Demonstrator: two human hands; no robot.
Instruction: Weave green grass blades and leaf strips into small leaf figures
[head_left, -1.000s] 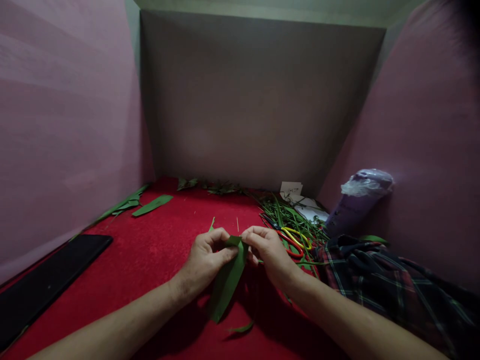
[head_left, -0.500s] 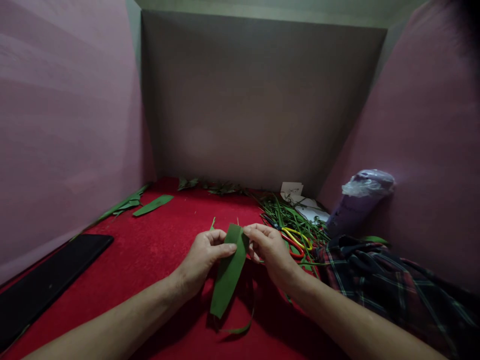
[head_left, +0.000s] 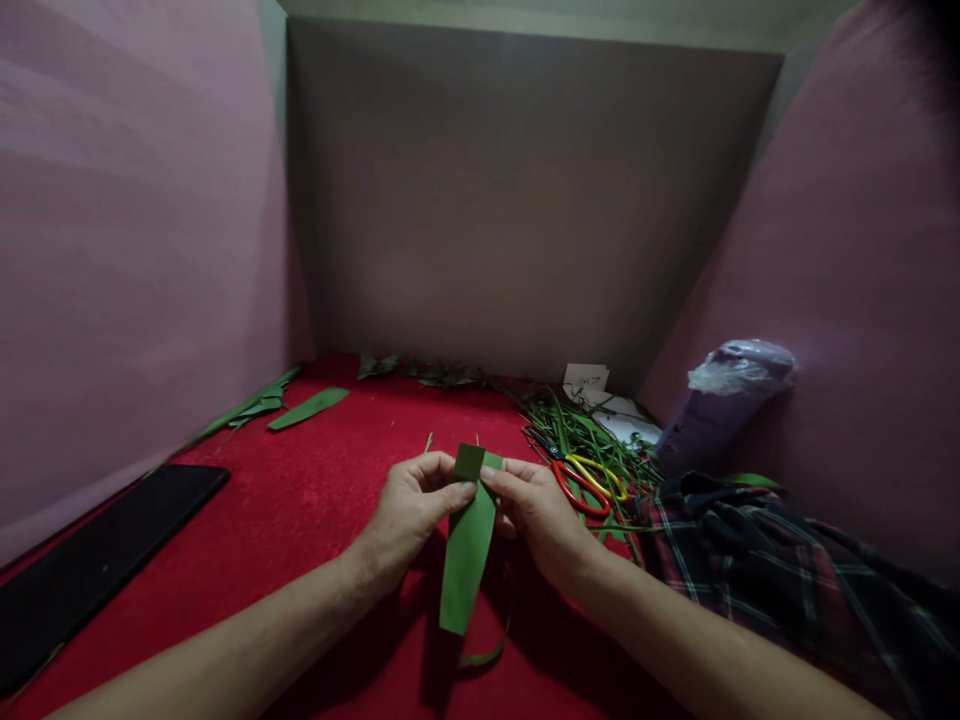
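A broad green leaf strip (head_left: 466, 565) hangs toward me over the red cloth (head_left: 315, 530), its lower end cut blunt. My left hand (head_left: 416, 500) pinches its left edge near the top, thumb in front. From the other side my right hand (head_left: 532, 500) grips the upper right edge, its thumb close to the left one. At the top the strip shows two pieces side by side, split or overlapping; I cannot tell which. A thin curled leaf strip (head_left: 486, 658) dangles below. The fingers behind the leaf are mostly hidden.
Scissors (head_left: 581, 480) with red and yellow handles lie beside a heap of leaf scraps (head_left: 577, 430) on the right. Behind stand a white card (head_left: 585, 378) and a plastic-topped purple object (head_left: 720, 400). Plaid cloth (head_left: 772, 560), a black slab (head_left: 105, 560) and a loose leaf (head_left: 309, 409) flank my arms.
The leaf's lower end has swung slightly right and its face looks lighter. My right thumb has come down over the leaf's front, and the top now shows two parted pieces.
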